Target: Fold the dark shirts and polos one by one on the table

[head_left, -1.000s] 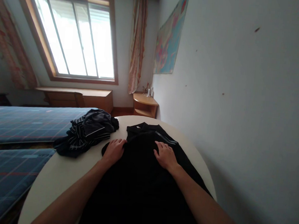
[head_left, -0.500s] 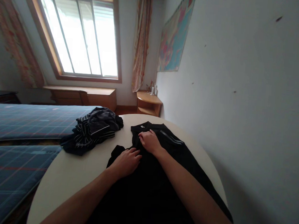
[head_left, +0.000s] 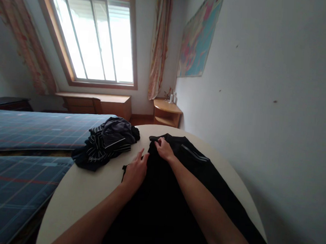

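A black garment with grey stripes near its right shoulder lies spread over a round cream table. My right hand pinches the garment's cloth near the collar at the far end. Lower and to the left, my left hand rests at the garment's left edge, its fingers apart and pointing away from me, with nothing held between them. The cloth under its palm is partly hidden.
A heap of dark and striped clothes sits on the table's far left edge. Beds with blue plaid covers stand left. A wall rises right; a corner shelf stands beyond.
My right hand has closed on the cloth by the collar. My left hand has lifted its fingers and turned them forward. The view has shifted slightly, moving the scene right.
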Motion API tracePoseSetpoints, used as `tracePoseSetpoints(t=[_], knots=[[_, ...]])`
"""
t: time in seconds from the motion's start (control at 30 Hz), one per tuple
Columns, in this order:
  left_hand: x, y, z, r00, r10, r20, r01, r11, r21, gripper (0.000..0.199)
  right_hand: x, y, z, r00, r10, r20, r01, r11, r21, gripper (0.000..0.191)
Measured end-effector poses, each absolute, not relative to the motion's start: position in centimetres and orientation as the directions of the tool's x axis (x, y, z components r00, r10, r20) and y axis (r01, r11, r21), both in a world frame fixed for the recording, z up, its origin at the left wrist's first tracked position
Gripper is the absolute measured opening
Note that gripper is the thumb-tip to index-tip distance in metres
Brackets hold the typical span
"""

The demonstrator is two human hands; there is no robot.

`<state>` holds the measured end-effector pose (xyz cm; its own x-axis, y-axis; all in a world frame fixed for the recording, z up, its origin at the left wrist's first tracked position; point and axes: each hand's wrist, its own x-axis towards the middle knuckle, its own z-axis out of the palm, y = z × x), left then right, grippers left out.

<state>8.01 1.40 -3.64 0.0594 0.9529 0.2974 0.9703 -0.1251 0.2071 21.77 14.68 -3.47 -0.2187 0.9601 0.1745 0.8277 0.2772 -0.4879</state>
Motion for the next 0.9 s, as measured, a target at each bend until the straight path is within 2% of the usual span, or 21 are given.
tracePoseSetpoints(t=[0.07,0.13,0.2,0.37,0.47,0.7,0.8,0.9], knots=[[7.2,1.9,-3.8,-0.016,0.951,0.308,0.976,-0.052,0.211,0.042,21.8,14.9,-3.7,-0.225,0.943,0.247,0.700,0.332,-0.632,0.033],[6.4,2.5,-4.0,-0.070,0.947,0.314,0.975,-0.002,0.223,0.038,22.0,14.7,-4.1,-0.286,0.919,0.272,0.614,0.394,-0.684,0.032],[5.7,3.1,-4.2,-0.115,0.947,0.300,0.968,0.038,0.249,0.034,22.3,14.1,-4.7,-0.380,0.882,0.277,0.609,0.465,-0.642,0.034],[4.0,4.3,-4.6,-0.186,0.960,0.208,0.925,0.100,0.368,0.030,24.5,11.3,-5.5,-0.498,0.804,0.326,0.722,0.593,-0.358,0.037],[3.6,4.5,-4.7,-0.174,0.968,0.179,0.924,0.097,0.369,0.031,26.5,9.8,-5.7,-0.535,0.786,0.311,0.751,0.611,-0.251,0.040],[4.0,4.8,-5.3,-0.093,0.969,0.230,0.981,0.049,0.188,0.036,30.5,8.7,-5.9,-0.578,0.798,0.171,0.772,0.603,-0.201,0.052],[3.8,6.0,-5.6,-0.161,0.972,0.170,0.957,0.112,0.268,0.045,31.1,8.4,-6.3,-0.587,0.794,0.154,0.762,0.607,-0.224,0.053],[3.2,7.9,-5.5,-0.191,0.976,0.109,0.929,0.143,0.341,0.040,31.1,7.7,-6.6,-0.548,0.808,0.215,0.769,0.588,-0.251,0.051]])
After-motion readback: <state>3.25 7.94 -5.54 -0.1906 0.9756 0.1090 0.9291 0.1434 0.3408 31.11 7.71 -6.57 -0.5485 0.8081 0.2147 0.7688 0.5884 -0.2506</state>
